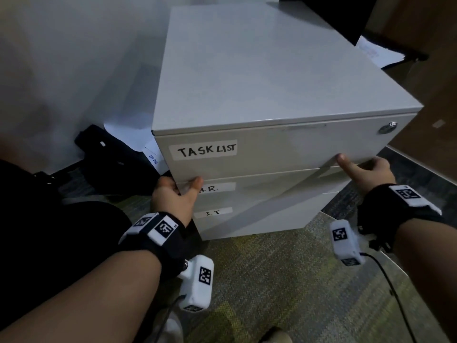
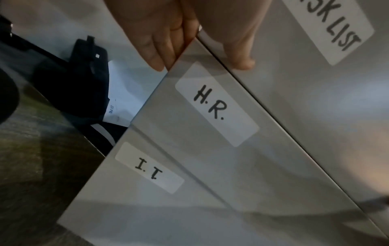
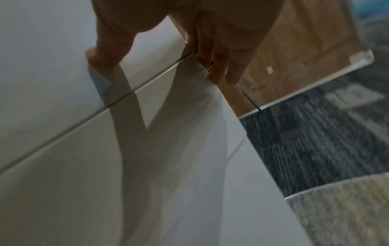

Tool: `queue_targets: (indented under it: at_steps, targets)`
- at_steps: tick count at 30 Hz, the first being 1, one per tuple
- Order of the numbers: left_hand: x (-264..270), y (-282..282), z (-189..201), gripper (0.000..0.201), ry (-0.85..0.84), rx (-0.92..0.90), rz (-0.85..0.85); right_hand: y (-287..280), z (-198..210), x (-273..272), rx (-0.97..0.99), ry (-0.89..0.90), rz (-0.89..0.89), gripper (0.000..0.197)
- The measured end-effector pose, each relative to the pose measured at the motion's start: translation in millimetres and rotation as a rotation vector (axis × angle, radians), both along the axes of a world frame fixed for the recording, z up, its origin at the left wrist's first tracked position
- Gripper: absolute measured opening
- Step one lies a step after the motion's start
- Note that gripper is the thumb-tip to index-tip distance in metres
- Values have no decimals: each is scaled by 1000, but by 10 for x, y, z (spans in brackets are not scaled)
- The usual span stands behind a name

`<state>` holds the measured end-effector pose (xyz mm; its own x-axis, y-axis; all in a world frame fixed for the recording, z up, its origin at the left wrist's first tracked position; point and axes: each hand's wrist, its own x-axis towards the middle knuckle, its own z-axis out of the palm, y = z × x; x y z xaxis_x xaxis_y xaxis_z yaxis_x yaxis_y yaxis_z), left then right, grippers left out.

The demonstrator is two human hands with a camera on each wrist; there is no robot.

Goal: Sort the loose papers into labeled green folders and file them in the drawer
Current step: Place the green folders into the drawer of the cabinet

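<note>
A white three-drawer cabinet [image 1: 272, 70] stands on the carpet. Its drawer fronts carry the labels TASK LIST [image 1: 206, 151], H.R. [image 2: 212, 103] and I.T. [image 2: 149, 168]. My left hand [image 1: 176, 193] grips the lower left corner of the top drawer [image 1: 296, 147], with its thumb [image 2: 238, 50] on the front and its fingers [image 2: 160, 50] round the side edge. My right hand [image 1: 363, 169] grips the lower right corner the same way, thumb [image 3: 105, 50] on the front and fingers [image 3: 221, 63] behind the edge. No green folder shows.
Loose white papers [image 1: 138, 134] lie against the wall left of the cabinet, next to a black bag [image 1: 108, 149]. More sheets [image 1: 373, 52] lie behind the cabinet at the right. A wooden panel [image 1: 432, 95] stands on the right. A lock [image 1: 387, 127] sits at the top drawer's right end.
</note>
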<state>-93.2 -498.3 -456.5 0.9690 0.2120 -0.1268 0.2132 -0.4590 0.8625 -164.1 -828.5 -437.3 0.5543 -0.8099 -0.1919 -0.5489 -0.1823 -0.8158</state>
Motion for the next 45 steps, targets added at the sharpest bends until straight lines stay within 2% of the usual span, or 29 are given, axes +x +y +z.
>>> queue_targets:
  at_steps: [4, 7, 18, 29, 32, 34, 35, 38, 41, 45]
  targets:
    - [-8, 7, 21, 44, 74, 105, 37, 0, 0, -29, -34, 129, -21, 84]
    - [-40, 7, 33, 50, 82, 148, 69, 54, -12, -54, -28, 124, -39, 84]
    - [-107, 12, 201, 52, 152, 300, -59, 79, 40, -151, -15, 193, -47, 85]
    - [-779, 169, 281, 49, 234, 401, -125, 207, 86, -831, 20, 295, -40, 85]
    - [-894, 194, 322, 50, 292, 454, -168, 282, 221, -924, -161, 469, 84, 86]
    - [-959, 200, 336, 52, 303, 476, -186, 446, 341, -934, -377, 455, 282, 77]
    - [-995, 203, 341, 54, 303, 491, -195, 577, 379, -933, -448, 430, 421, 69]
    - [-1107, 224, 365, 60, 327, 527, -228, 1028, 347, -957, -403, 455, 747, 37]
    - [-1238, 282, 407, 68, 413, 550, -277, 1250, 251, -1061, -460, 586, 825, 18]
    - [-1474, 343, 475, 70, 486, 537, -305, 1287, 279, -1297, -471, 633, 816, 20]
